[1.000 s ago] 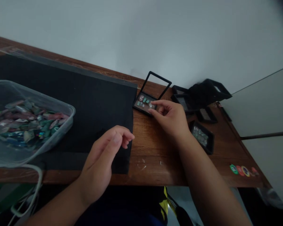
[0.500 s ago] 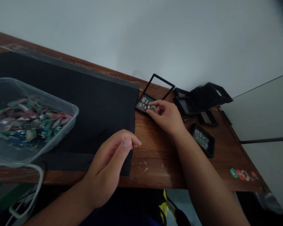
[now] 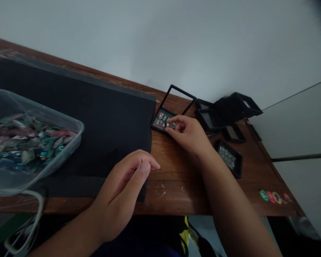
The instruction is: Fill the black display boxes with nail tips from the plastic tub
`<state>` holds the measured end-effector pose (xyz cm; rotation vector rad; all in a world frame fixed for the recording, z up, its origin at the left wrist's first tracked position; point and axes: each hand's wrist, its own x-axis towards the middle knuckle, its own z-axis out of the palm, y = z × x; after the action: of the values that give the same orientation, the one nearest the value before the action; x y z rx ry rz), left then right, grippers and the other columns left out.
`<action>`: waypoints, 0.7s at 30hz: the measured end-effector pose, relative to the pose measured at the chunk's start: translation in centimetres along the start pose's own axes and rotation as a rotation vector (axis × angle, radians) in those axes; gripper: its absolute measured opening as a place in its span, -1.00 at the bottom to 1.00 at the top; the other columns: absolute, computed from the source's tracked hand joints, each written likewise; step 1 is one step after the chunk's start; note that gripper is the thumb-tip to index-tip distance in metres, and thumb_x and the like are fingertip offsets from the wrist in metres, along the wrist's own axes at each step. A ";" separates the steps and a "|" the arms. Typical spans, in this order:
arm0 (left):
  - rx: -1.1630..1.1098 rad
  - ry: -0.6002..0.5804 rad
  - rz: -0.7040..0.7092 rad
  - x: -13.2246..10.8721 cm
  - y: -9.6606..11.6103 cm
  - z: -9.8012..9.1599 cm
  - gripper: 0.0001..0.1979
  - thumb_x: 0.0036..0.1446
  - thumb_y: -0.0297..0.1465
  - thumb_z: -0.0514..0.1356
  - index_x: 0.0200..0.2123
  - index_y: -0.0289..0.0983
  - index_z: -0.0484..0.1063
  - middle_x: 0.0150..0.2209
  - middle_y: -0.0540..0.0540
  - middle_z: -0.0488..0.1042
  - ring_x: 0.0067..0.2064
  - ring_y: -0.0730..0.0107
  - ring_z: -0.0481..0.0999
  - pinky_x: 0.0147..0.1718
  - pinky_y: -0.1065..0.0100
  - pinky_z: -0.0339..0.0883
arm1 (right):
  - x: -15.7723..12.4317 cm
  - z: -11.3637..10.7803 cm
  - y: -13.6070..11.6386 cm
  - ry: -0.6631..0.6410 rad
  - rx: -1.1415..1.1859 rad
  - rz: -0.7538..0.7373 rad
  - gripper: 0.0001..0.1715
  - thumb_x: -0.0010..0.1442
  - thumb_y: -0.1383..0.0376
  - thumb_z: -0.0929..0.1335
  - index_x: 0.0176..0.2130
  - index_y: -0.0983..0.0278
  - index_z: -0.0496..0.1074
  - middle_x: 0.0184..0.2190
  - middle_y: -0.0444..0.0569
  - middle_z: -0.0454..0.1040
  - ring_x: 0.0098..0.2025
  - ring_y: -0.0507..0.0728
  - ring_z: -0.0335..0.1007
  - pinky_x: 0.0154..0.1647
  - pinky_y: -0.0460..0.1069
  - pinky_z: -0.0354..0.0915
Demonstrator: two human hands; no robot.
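My right hand reaches over a small black case with its framed clear lid raised. Thumb and forefinger pinch at a press-on nail inside it. Several green and pinkish press-on nails lie in rows in the case; my fingers hide its right part. Held above the right edge of the black mat, my left hand is curled with its thumb pressed on the fingers. Whatever may be in it is hidden.
A clear plastic tub full of loose press-on nails stands on the black mat at left. Several black cases lie on the wooden table at right, some stacked by the wall. Round stickers sit near the right corner. A white cable loops at the front left.
The view has shifted slightly, so the tub and the case sit a little further left. Both hands keep nearly the same pose, the right one still pinching at the case.
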<state>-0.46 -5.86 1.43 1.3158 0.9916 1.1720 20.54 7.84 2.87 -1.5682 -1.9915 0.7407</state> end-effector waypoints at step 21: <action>0.041 0.004 -0.029 0.2 0.3 0.2 -0.69 0.50 -0.25 0.01 -0.28 -0.12 0.48 -0.21 0.03 0.44 -0.14 0.40 0.37 -0.14 0.41 0.22 | -0.7 -0.2 -0.5 -0.010 -0.037 -0.003 -0.70 0.16 0.12 0.45 -0.19 0.26 0.64 -0.61 -0.22 0.31 -0.57 -0.01 0.13 -0.51 -0.05 0.04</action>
<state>-0.26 -5.68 1.76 1.3279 1.0385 1.1383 20.48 7.08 3.35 -1.5846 -2.0250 0.7158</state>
